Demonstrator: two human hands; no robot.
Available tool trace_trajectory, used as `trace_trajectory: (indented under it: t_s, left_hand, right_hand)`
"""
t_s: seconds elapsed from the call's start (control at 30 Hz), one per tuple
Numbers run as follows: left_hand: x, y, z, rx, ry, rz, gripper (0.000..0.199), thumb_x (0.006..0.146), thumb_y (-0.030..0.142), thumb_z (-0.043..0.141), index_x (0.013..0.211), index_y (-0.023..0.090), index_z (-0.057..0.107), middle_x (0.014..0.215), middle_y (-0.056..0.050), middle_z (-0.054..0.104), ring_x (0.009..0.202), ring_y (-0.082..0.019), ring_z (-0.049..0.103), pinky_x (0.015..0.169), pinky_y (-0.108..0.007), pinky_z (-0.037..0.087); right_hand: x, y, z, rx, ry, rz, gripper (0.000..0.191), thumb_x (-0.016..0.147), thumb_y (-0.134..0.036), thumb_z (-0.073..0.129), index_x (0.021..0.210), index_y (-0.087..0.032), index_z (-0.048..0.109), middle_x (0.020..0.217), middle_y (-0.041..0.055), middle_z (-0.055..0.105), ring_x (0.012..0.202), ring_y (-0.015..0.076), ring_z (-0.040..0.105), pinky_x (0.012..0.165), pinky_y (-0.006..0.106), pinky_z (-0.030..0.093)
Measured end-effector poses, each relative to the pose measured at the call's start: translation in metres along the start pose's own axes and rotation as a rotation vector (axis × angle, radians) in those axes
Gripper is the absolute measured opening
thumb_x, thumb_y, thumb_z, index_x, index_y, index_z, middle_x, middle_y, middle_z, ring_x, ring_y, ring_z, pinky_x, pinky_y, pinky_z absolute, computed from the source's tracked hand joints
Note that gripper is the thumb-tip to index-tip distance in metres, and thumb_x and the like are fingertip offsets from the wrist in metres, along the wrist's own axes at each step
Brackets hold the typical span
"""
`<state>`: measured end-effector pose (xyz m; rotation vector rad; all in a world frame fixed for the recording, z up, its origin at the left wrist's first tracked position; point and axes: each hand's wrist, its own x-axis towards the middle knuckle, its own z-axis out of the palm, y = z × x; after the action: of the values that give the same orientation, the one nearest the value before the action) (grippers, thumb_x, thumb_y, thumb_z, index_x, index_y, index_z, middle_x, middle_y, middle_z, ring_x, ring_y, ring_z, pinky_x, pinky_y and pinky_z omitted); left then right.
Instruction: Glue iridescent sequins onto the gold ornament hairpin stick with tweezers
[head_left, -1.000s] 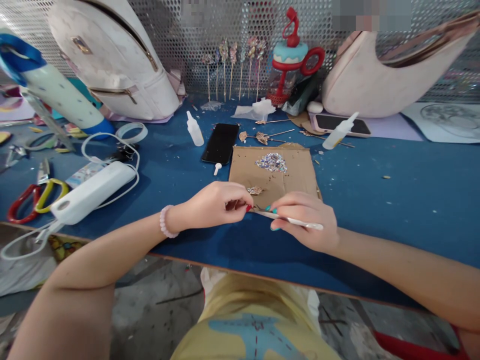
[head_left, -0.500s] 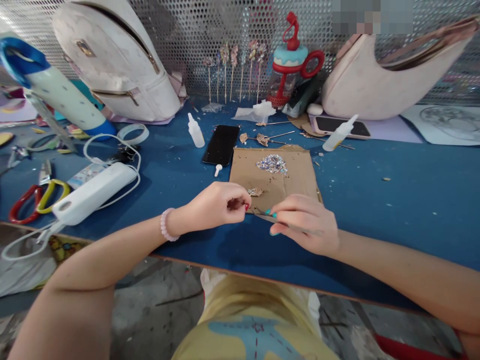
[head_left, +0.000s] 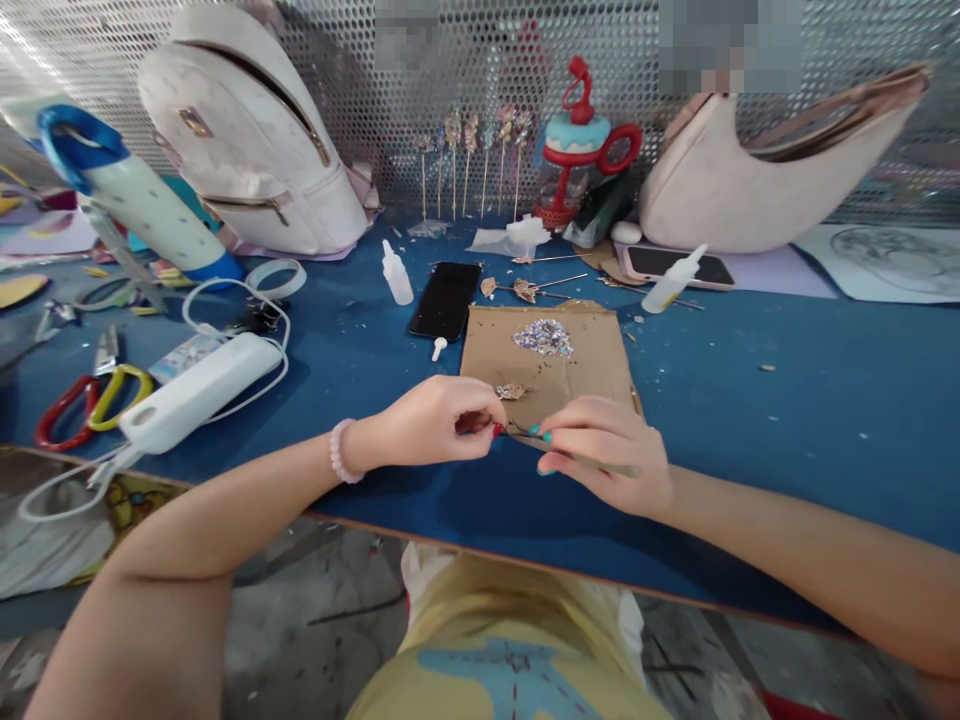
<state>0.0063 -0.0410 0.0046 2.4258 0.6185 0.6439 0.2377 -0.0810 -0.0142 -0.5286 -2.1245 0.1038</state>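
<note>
My left hand (head_left: 450,420) is closed in a pinch near the front edge of a cardboard sheet (head_left: 592,380); what its fingertips hold is too small to make out. Facing it from the right, my right hand (head_left: 615,450) grips thin metal tweezers (head_left: 577,457), whose tips reach close to the left fingertips. Just beyond the fingers, a small gold leaf-like piece (head_left: 511,392) lies on the cardboard. Farther back on the same sheet is a heap of shiny multicoloured bits (head_left: 544,338).
Around the cardboard are a black phone (head_left: 445,300), two glue bottles (head_left: 397,275) and gold leaf sticks (head_left: 526,289). Scissors (head_left: 112,395) and a white corded device (head_left: 202,390) lie left. Bags (head_left: 255,150), a tumbler (head_left: 574,140) and decorated sticks stand at the back.
The view has shifted slightly, so the table items appear a little lower. The tweezer tips are nearer my left fingertips; both hands keep their hold.
</note>
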Motion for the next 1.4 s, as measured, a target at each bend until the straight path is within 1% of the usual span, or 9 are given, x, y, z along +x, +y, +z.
trace_trajectory:
  t_s: [0.33,0.43,0.57,0.67,0.8,0.93,1.1,1.2,1.4]
  left_hand:
    - [0.0,-0.003,0.0,0.032,0.005,-0.066,0.01,0.072,0.006,0.054,0.073,0.015,0.057,0.06,0.006,0.048,0.056,-0.005,0.043,0.056,-0.017,0.035]
    - [0.0,-0.003,-0.001,0.065,-0.029,-0.046,0.012,0.072,0.006,0.053,0.077,0.016,0.057,0.063,0.005,0.049,0.057,-0.006,0.043,0.056,-0.018,0.034]
    - [0.001,-0.002,-0.004,0.131,-0.106,-0.003,0.006,0.086,0.016,0.051,0.083,0.017,0.057,0.07,0.003,0.052,0.06,-0.008,0.046,0.058,-0.02,0.035]
    - [0.002,-0.009,-0.007,0.154,-0.102,0.019,0.016,0.095,0.021,0.045,0.087,0.017,0.058,0.077,-0.001,0.057,0.069,-0.009,0.052,0.065,-0.021,0.039]
    - [0.002,-0.019,-0.009,0.175,-0.082,0.014,0.017,0.097,0.022,0.045,0.091,0.017,0.06,0.084,-0.002,0.062,0.078,-0.011,0.057,0.071,-0.021,0.042]
    - [0.002,-0.02,-0.008,0.191,-0.108,0.011,0.018,0.097,0.022,0.044,0.095,0.017,0.062,0.087,-0.003,0.063,0.08,-0.011,0.059,0.073,-0.021,0.043]
    - [0.001,-0.016,-0.008,0.174,-0.142,0.026,0.021,0.097,0.022,0.045,0.104,0.018,0.064,0.085,-0.002,0.062,0.076,-0.01,0.058,0.07,-0.02,0.042]
    - [0.001,-0.016,-0.007,0.177,-0.163,0.039,0.023,0.096,0.025,0.048,0.108,0.019,0.065,0.081,-0.002,0.061,0.069,-0.009,0.056,0.065,-0.02,0.04]
    - [0.0,-0.017,-0.006,0.163,-0.195,0.055,0.026,0.093,0.025,0.051,0.115,0.02,0.065,0.08,-0.001,0.062,0.066,-0.008,0.055,0.062,-0.019,0.039]
  right_hand:
    - [-0.002,-0.001,0.0,-0.015,-0.01,-0.051,0.011,0.087,-0.028,0.066,0.087,-0.019,0.059,0.078,0.0053,0.071,0.065,0.0118,0.062,0.059,0.026,0.049]
    - [-0.003,-0.002,-0.001,-0.016,-0.009,-0.074,0.01,0.088,-0.028,0.064,0.088,-0.019,0.059,0.079,0.0053,0.072,0.064,0.0117,0.062,0.059,0.026,0.048]
    - [-0.003,-0.002,-0.001,0.013,0.0,-0.046,0.012,0.089,-0.03,0.063,0.087,-0.019,0.06,0.08,0.006,0.073,0.065,0.0123,0.064,0.061,0.027,0.049]
    - [-0.004,-0.002,-0.002,0.042,0.0,0.038,0.015,0.09,-0.032,0.061,0.085,-0.019,0.061,0.08,0.006,0.073,0.069,0.0134,0.067,0.064,0.027,0.051]
    - [-0.004,0.0,-0.002,0.054,-0.002,0.051,0.015,0.089,-0.031,0.063,0.082,-0.018,0.061,0.081,0.0065,0.074,0.07,0.0137,0.069,0.064,0.027,0.051]
    - [-0.002,0.0,-0.003,0.081,-0.006,0.065,0.017,0.088,-0.033,0.064,0.082,-0.018,0.061,0.082,0.0071,0.075,0.073,0.0144,0.07,0.067,0.027,0.054]
    - [0.001,-0.001,-0.005,0.117,0.009,0.15,0.02,0.089,-0.036,0.062,0.08,-0.019,0.064,0.084,0.0065,0.075,0.078,0.0146,0.072,0.069,0.026,0.056]
    - [0.0,0.0,-0.003,0.196,0.052,0.261,0.014,0.086,-0.032,0.066,0.081,-0.019,0.066,0.083,0.0057,0.075,0.077,0.0147,0.072,0.068,0.026,0.058]
    - [-0.005,0.002,0.003,0.453,0.123,0.561,0.008,0.084,-0.025,0.068,0.088,-0.019,0.069,0.089,0.0054,0.075,0.058,0.0114,0.068,0.056,0.024,0.059]
